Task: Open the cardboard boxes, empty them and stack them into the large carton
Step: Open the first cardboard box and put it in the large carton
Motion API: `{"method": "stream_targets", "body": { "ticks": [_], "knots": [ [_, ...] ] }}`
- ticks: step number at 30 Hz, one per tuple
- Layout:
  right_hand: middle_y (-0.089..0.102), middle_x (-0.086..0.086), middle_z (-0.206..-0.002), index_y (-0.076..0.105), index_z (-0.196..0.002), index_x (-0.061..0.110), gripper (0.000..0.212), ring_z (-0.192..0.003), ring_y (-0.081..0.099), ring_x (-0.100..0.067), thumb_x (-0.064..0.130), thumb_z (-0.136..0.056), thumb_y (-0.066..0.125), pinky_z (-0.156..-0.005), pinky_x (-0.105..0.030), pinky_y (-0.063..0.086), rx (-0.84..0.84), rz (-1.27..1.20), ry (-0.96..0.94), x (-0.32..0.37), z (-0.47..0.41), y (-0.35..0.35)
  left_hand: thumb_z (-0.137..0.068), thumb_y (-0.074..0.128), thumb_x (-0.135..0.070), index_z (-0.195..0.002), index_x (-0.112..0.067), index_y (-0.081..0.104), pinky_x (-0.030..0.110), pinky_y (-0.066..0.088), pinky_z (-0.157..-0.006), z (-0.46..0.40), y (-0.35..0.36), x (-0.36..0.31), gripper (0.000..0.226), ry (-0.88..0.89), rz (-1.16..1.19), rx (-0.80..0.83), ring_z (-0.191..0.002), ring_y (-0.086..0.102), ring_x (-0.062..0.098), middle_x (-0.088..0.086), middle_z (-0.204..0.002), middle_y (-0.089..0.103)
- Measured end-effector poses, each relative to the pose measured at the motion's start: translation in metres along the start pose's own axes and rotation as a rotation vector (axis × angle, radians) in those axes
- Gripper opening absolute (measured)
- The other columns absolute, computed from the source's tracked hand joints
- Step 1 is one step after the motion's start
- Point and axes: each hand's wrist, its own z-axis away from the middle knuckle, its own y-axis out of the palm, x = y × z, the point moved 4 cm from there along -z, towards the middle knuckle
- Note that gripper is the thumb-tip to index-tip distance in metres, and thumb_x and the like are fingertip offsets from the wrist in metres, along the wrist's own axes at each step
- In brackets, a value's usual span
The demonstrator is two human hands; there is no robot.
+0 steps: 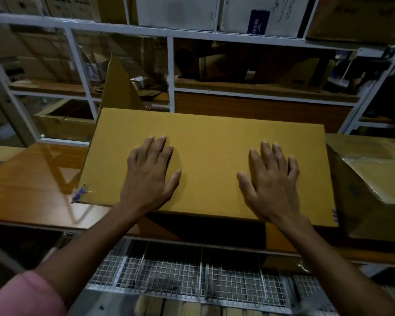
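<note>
A wide, flat sheet of brown cardboard (210, 137) lies across the top of a large open carton (281, 238) on the wooden table. My left hand (149, 172) presses palm-down on its left half with fingers straight. My right hand (271, 179) lies flat on its right half, fingers spread. Neither hand grips anything. A cardboard flap (119, 87) stands upright behind the sheet's far left corner. The carton's inside is hidden under the sheet.
A taped brown box (374, 179) sits close on the right. The glossy wooden table (32, 179) extends left. White metal shelving (171, 76) with more boxes stands behind. A wire mesh rack (192, 277) is below the table's front edge.
</note>
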Motion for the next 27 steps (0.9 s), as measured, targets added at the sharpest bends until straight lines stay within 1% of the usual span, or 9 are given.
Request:
{"method": "stream_targets", "body": {
  "ticks": [5,10,13,16,19,21,23,25,27],
  "knots": [
    [0.021,-0.015,-0.167,0.042,-0.151,0.017,0.069,-0.155,0.014,-0.038,0.058,-0.096,0.049,-0.118,-0.064,0.012,-0.011,0.01,0.019,0.0,0.038,0.043,-0.093,0.056,-0.055,-0.152,-0.015,0.039,0.058,0.023,-0.114,0.04,0.04,-0.005,0.073,-0.044,-0.06,0.122,-0.15,0.021,0.038,0.013,-0.166,0.021],
    [0.041,-0.018,-0.142,0.054,-0.138,0.016,0.065,-0.132,0.04,-0.039,0.027,-0.081,0.081,-0.097,-0.061,0.039,0.065,-0.004,0.031,-0.002,0.049,0.07,-0.087,0.069,-0.05,-0.151,-0.018,0.037,0.058,0.035,-0.099,0.047,0.064,-0.005,0.079,-0.074,-0.063,0.228,-0.132,0.035,0.041,0.015,-0.157,0.025],
    [0.048,-0.015,-0.134,0.056,-0.135,0.017,0.053,-0.125,0.044,-0.034,0.031,-0.086,0.073,-0.096,-0.056,0.039,0.051,-0.003,0.014,0.001,0.051,0.076,-0.087,0.067,-0.052,-0.147,-0.017,0.041,0.056,0.036,-0.096,0.043,0.071,0.001,0.074,-0.082,-0.089,0.235,-0.129,0.039,0.04,0.016,-0.153,0.033],
    [0.056,-0.009,-0.127,0.061,-0.129,0.019,0.042,-0.12,0.05,-0.029,0.044,-0.097,0.05,-0.096,-0.05,0.039,0.057,-0.053,0.0,0.007,0.043,0.086,-0.095,0.042,-0.061,-0.143,-0.017,0.047,0.055,0.036,-0.099,0.037,0.083,0.008,0.065,-0.105,-0.105,0.28,-0.135,0.038,0.035,0.013,-0.15,0.043],
    [0.055,-0.007,-0.131,0.061,-0.128,0.022,0.06,-0.122,0.049,-0.027,0.059,-0.095,0.027,-0.097,-0.049,0.039,0.241,-0.099,-0.003,0.013,0.031,0.105,-0.093,0.008,-0.068,-0.145,-0.019,0.044,0.056,0.033,-0.108,0.04,0.103,0.02,0.08,-0.154,-0.05,0.432,-0.143,0.032,0.03,0.008,-0.156,0.038],
    [0.049,-0.006,-0.137,0.056,-0.132,0.025,0.067,-0.127,0.044,-0.027,0.064,-0.094,0.018,-0.101,-0.048,0.036,0.331,-0.061,-0.008,0.016,0.025,0.117,-0.096,0.007,-0.07,-0.149,-0.021,0.038,0.057,0.035,-0.107,0.044,0.113,0.03,0.079,-0.19,-0.008,0.509,-0.144,0.033,0.029,0.004,-0.16,0.031],
    [0.047,-0.007,-0.14,0.053,-0.133,0.027,0.065,-0.128,0.043,-0.027,0.065,-0.094,0.017,-0.1,-0.049,0.035,0.34,-0.015,-0.017,0.021,0.016,0.125,-0.099,0.013,-0.07,-0.149,-0.024,0.036,0.049,0.046,-0.097,0.045,0.121,0.043,0.072,-0.202,0.06,0.563,-0.131,0.051,0.03,0.005,-0.154,0.042],
    [0.046,-0.007,-0.141,0.052,-0.133,0.027,0.063,-0.127,0.042,-0.028,0.066,-0.095,0.02,-0.098,-0.049,0.035,0.341,0.012,-0.036,0.03,0.004,0.129,-0.087,0.001,-0.083,-0.142,-0.027,0.046,0.041,0.051,-0.094,0.043,0.124,0.058,0.09,-0.215,0.167,0.616,-0.115,0.062,0.028,0.005,-0.13,0.062],
    [0.043,-0.007,-0.146,0.049,-0.138,0.027,0.064,-0.131,0.039,-0.028,0.066,-0.096,0.021,-0.101,-0.048,0.034,0.376,0.014,-0.08,0.043,-0.009,0.133,-0.081,-0.005,-0.088,-0.143,-0.026,0.049,0.04,0.051,-0.095,0.04,0.126,0.075,0.103,-0.219,0.231,0.621,-0.112,0.063,0.027,0.005,-0.126,0.066]
  ]
}}
